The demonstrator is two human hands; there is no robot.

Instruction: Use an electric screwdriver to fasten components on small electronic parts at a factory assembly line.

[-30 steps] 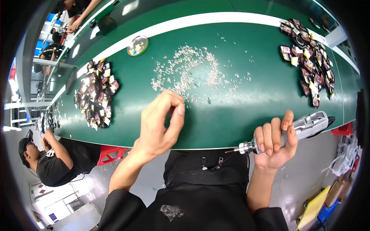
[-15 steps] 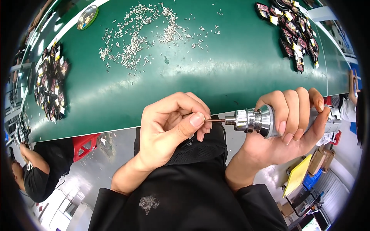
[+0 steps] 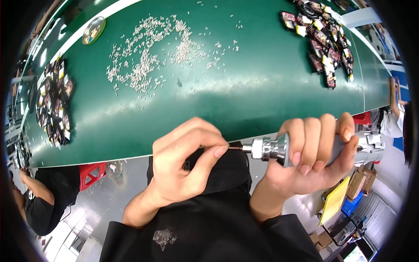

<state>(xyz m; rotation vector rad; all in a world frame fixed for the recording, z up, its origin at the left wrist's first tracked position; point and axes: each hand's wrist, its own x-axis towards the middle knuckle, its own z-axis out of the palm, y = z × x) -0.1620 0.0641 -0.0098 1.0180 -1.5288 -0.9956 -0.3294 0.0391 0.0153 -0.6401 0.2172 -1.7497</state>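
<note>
My right hand (image 3: 307,153) is wrapped around a grey electric screwdriver (image 3: 262,149) with a silver front end, held level just off the table's near edge and pointing left. A thin reddish-brown bit (image 3: 236,148) sticks out of it. At the bit's tip, the thumb and forefinger of my left hand (image 3: 179,163) are pinched together, its other fingers curled. The fingertips cover the tip, so I cannot tell whether a small part sits there too.
Many small silvery pins or screws (image 3: 142,72) lie scattered on the green table (image 3: 183,113). Piles of small black packaged parts are at left (image 3: 54,105) and right (image 3: 327,52). A round dish (image 3: 93,31) stands far left. Another person (image 3: 48,196) is at lower left.
Both hands and the screwdriver have shifted slightly left and down in the picture. The left fingers still pinch at the bit's tip, with the hand turned somewhat. The view has tilted a little.
</note>
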